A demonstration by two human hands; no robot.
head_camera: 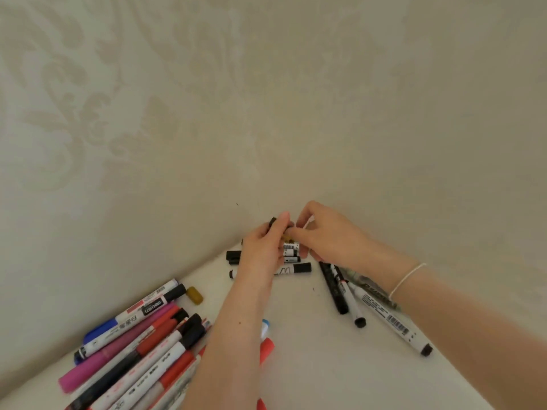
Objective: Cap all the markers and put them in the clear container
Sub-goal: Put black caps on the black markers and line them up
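Note:
My left hand [265, 247] and my right hand [325, 235] meet above the far corner of the white table [310, 365]. The left fingers grip a black cap [272, 222]. The right fingers pinch a marker whose yellowish tip [287, 239] and white barrel end [307, 223] show between the hands. Several black-and-white markers [293, 255] lie under the hands. A pile of markers [142, 344] in pink, red, blue and black lies at the lower left. Three black and white markers [355, 303] lie under my right wrist. No clear container is in view.
A loose mustard-yellow cap [194, 295] lies beside the left pile. A red marker [265, 349] and a blue-tipped one [264, 327] peek out beside my left forearm. Patterned beige walls [266, 113] close in the table's corner on both sides.

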